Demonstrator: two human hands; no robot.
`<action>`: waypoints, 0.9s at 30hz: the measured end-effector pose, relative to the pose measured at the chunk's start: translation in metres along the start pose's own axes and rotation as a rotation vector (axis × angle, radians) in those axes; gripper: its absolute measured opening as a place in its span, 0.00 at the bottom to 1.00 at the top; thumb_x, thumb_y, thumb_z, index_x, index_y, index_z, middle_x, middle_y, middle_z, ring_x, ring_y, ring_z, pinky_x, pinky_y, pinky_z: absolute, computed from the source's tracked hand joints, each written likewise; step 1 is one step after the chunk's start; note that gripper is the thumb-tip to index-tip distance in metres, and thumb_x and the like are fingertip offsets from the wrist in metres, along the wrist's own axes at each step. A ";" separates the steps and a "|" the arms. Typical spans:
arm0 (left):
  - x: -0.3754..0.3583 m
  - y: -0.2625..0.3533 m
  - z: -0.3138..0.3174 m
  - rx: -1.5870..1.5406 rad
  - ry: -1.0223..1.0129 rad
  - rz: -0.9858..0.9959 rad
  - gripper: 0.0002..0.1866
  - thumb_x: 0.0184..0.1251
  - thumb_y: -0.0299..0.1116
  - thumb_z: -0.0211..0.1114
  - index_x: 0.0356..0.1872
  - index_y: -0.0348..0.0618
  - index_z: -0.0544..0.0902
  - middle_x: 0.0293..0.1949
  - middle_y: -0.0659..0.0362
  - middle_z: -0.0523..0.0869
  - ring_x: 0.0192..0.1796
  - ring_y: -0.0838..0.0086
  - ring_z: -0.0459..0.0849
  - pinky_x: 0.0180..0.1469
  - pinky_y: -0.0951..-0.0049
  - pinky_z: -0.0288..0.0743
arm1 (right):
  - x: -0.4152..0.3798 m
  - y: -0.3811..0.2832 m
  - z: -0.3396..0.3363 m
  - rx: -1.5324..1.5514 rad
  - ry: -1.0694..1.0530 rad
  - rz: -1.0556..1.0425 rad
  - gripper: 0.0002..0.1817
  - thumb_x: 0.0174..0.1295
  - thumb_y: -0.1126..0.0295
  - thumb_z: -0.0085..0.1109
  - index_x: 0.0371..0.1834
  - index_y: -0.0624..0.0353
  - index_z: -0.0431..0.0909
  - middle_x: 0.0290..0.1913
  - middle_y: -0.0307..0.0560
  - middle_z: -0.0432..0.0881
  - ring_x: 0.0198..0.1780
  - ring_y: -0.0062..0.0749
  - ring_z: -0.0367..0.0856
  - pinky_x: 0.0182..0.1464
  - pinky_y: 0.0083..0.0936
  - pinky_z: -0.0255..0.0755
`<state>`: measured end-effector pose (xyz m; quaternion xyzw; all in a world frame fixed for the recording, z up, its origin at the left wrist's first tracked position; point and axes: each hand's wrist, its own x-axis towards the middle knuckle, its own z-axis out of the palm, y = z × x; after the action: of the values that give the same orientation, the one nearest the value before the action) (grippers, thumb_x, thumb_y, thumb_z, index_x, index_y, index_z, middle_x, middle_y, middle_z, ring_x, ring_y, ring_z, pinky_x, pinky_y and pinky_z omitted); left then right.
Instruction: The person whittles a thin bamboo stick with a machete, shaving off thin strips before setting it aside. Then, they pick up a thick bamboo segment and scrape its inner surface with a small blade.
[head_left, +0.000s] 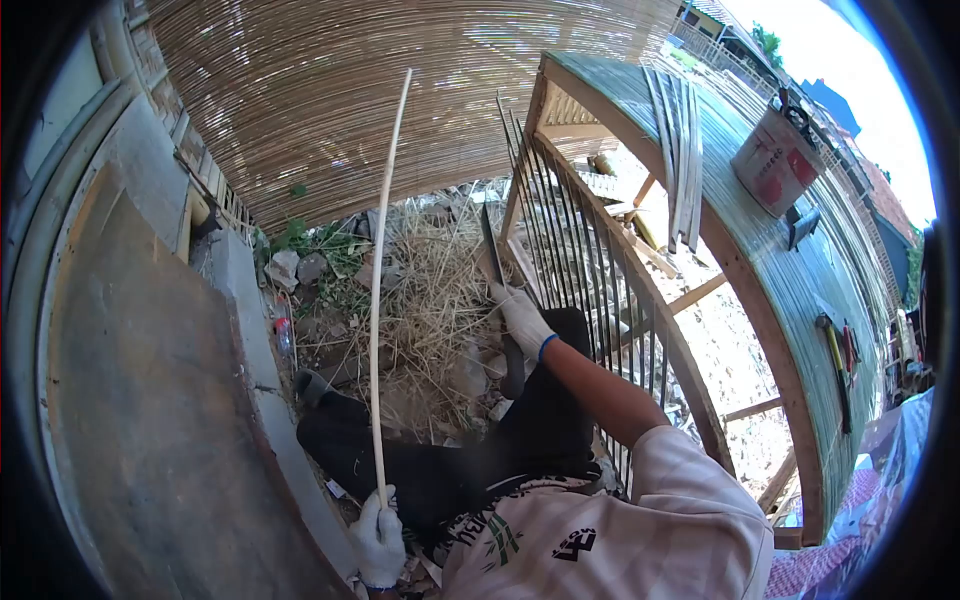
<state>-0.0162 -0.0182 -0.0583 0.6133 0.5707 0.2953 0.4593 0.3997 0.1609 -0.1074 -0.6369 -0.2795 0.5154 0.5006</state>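
Note:
My left hand (380, 540), in a white knit glove, is closed around the lower end of a long pale bamboo strip (378, 300). The strip stands nearly upright in front of me, its tip reaching up before the woven screen. In my right hand (522, 318), also gloved and with a blue cuff, is a long knife (491, 245). Its dark blade points away from me, above a heap of pale shavings (430, 270) on the ground; the handle is mostly hidden by my fingers. Strip and blade are apart.
A bamboo-slat screen (350, 100) closes off the far side. To my right stands a wooden frame with dark upright bars (600, 270); its green top bears thin strips (682, 150), a paint bucket (778, 160) and a hammer (835, 365). A worn board (140, 400) leans at left.

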 end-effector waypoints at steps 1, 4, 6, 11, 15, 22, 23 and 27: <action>0.014 0.011 0.003 0.011 -0.023 0.033 0.22 0.80 0.31 0.52 0.67 0.37 0.84 0.20 0.63 0.75 0.21 0.78 0.75 0.26 0.69 0.69 | 0.003 0.037 0.006 0.065 0.012 0.048 0.22 0.81 0.45 0.53 0.46 0.55 0.77 0.28 0.37 0.76 0.24 0.24 0.76 0.28 0.29 0.74; 0.049 0.063 0.013 0.052 0.129 0.083 0.24 0.85 0.34 0.50 0.73 0.38 0.79 0.24 0.68 0.70 0.23 0.86 0.67 0.25 0.79 0.63 | -0.024 0.097 0.024 0.087 -0.047 0.356 0.20 0.81 0.48 0.55 0.45 0.55 0.79 0.35 0.41 0.81 0.33 0.29 0.81 0.37 0.32 0.76; 0.066 0.107 0.028 -0.064 0.088 0.117 0.24 0.85 0.36 0.51 0.75 0.38 0.77 0.25 0.68 0.70 0.23 0.86 0.67 0.25 0.80 0.63 | -0.044 0.123 0.039 0.114 -0.025 0.540 0.19 0.82 0.51 0.54 0.53 0.57 0.81 0.41 0.44 0.84 0.41 0.35 0.84 0.46 0.36 0.80; 0.112 0.175 0.068 -0.252 -0.056 0.268 0.26 0.85 0.38 0.52 0.76 0.37 0.75 0.27 0.66 0.71 0.23 0.86 0.69 0.25 0.78 0.67 | 0.039 0.428 0.017 -0.262 -0.400 0.065 0.26 0.83 0.47 0.49 0.62 0.58 0.83 0.54 0.56 0.87 0.52 0.46 0.87 0.57 0.39 0.80; 0.152 0.184 0.112 -0.081 -0.130 0.349 0.22 0.83 0.33 0.56 0.72 0.35 0.77 0.43 0.53 0.85 0.42 0.69 0.84 0.50 0.65 0.81 | 0.005 0.323 0.040 -0.665 -0.103 0.162 0.32 0.81 0.41 0.47 0.66 0.59 0.83 0.61 0.62 0.87 0.58 0.49 0.87 0.61 0.41 0.78; 0.188 0.229 0.170 -0.010 -0.263 0.583 0.24 0.84 0.31 0.54 0.76 0.37 0.74 0.40 0.64 0.79 0.30 0.86 0.73 0.32 0.78 0.74 | -0.006 0.299 0.077 -0.278 -0.131 0.411 0.42 0.73 0.31 0.50 0.60 0.64 0.87 0.57 0.64 0.86 0.57 0.53 0.86 0.63 0.46 0.77; 0.193 0.244 0.174 -0.008 -0.264 0.582 0.24 0.84 0.31 0.54 0.76 0.37 0.74 0.40 0.64 0.79 0.30 0.86 0.73 0.32 0.78 0.74 | -0.009 0.294 0.080 -0.423 -0.156 0.416 0.45 0.73 0.30 0.47 0.64 0.65 0.84 0.63 0.68 0.83 0.65 0.56 0.83 0.69 0.44 0.74; 0.211 0.320 0.188 -0.191 -0.478 0.334 0.24 0.84 0.31 0.54 0.75 0.32 0.74 0.44 0.56 0.83 0.45 0.78 0.81 0.51 0.69 0.79 | -0.024 0.264 0.075 -0.512 -0.304 0.395 0.50 0.75 0.27 0.43 0.81 0.64 0.70 0.81 0.65 0.70 0.82 0.55 0.68 0.80 0.39 0.63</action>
<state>0.3242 0.1673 0.1201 0.7048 0.3074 0.2662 0.5813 0.2800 0.0755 -0.3397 -0.6995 -0.3426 0.6042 0.1682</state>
